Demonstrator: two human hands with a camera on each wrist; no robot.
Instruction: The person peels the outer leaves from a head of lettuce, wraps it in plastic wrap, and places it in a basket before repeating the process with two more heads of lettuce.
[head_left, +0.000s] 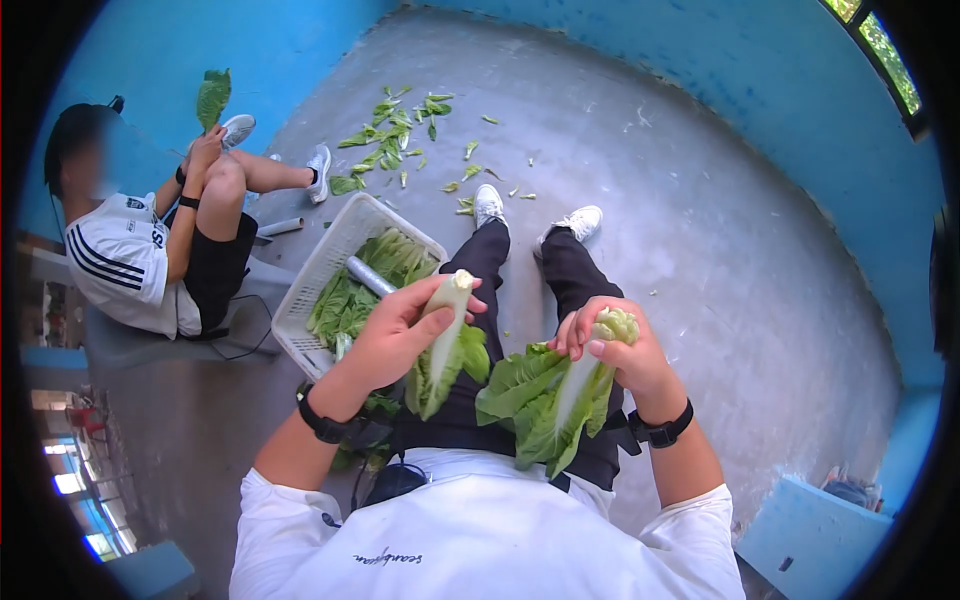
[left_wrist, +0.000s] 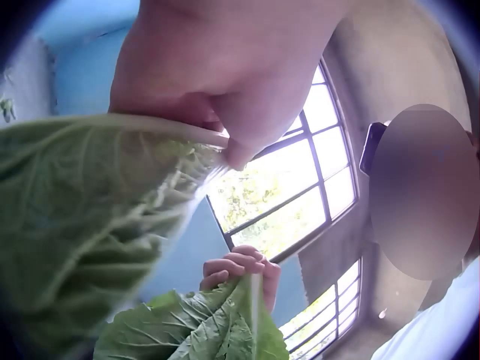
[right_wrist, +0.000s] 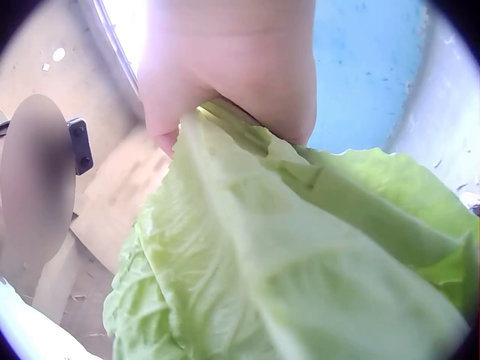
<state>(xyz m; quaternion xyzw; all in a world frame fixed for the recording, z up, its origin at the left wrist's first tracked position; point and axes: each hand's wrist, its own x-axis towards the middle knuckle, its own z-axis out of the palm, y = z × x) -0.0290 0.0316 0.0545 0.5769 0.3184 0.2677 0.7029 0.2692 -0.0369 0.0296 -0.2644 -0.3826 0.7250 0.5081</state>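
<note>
In the head view my left hand (head_left: 405,330) grips a leafy green piece (head_left: 440,355) near its pale stem end, leaf hanging down. To its right, my right hand (head_left: 625,350) holds a fuller leafy bunch (head_left: 570,400) by its cut base, the leaves spreading toward my lap. The left wrist view shows the left hand (left_wrist: 217,75) pinching the stem of a broad leaf (left_wrist: 90,210), with the right hand (left_wrist: 244,270) beyond. Large pale-green leaves (right_wrist: 247,240) hang from the right hand (right_wrist: 232,82) in the right wrist view; its fingertips are mostly hidden.
A white basket (head_left: 295,300) of leaves, with a grey tube (head_left: 368,275) on top, stands left of my legs. Loose leaves (head_left: 385,135) lie on the floor (head_left: 700,250) beyond my shoes. Another person (head_left: 130,250) sits at the left, holding a leaf (head_left: 213,98).
</note>
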